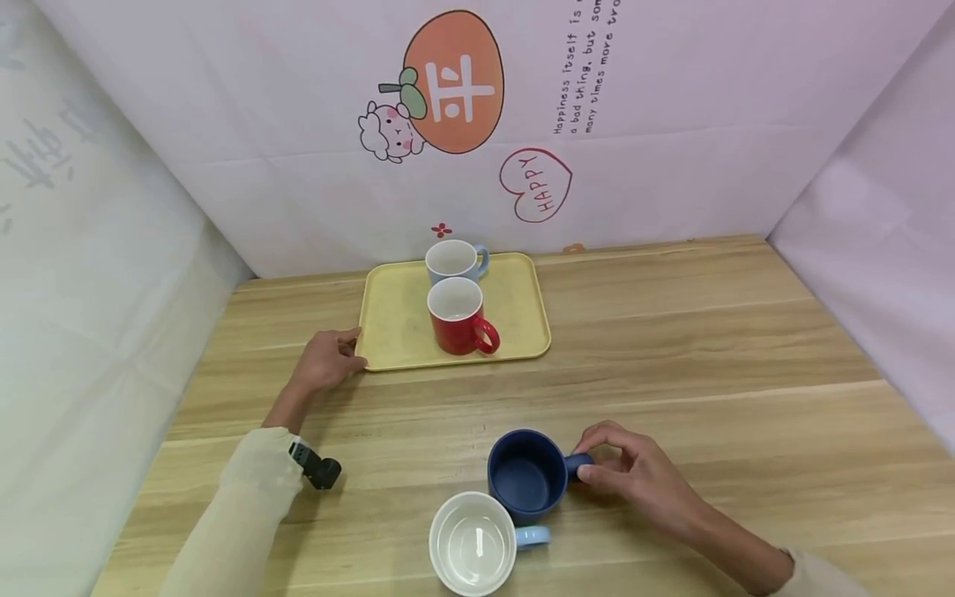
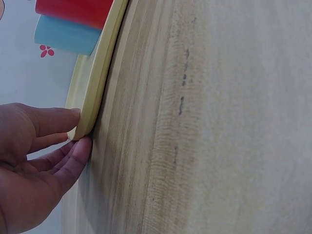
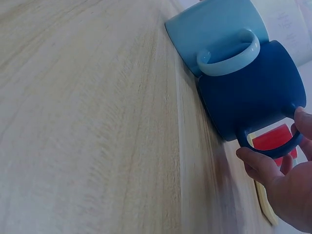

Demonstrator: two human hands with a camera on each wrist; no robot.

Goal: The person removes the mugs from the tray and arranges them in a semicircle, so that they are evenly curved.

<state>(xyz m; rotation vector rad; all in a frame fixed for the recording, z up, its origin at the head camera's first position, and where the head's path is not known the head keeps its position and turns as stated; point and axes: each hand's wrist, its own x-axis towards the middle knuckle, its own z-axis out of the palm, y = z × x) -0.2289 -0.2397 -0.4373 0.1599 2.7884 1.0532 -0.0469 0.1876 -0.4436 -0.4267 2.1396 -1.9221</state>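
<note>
At its near-left corner, the yellow tray (image 1: pixel 395 332) is pinched by my left hand (image 1: pixel 328 358); the left wrist view shows thumb and fingers on either side of its rim (image 2: pixel 92 97). On the tray stand a red mug (image 1: pixel 455 332) and, behind it, a light blue mug (image 1: pixel 451 259) with a white inside. My right hand (image 1: pixel 634 473) holds the handle of a dark blue mug (image 3: pixel 253 92), which is upright on the table. Close in front of that mug is a second light blue mug (image 1: pixel 473 547), its handle pointing right.
The wooden table (image 1: pixel 709 348) ends at a white printed cloth (image 1: pixel 298 124) at the back, with more white cloth on both sides. A dark strap with a small black device (image 1: pixel 321 471) sits on my left sleeve.
</note>
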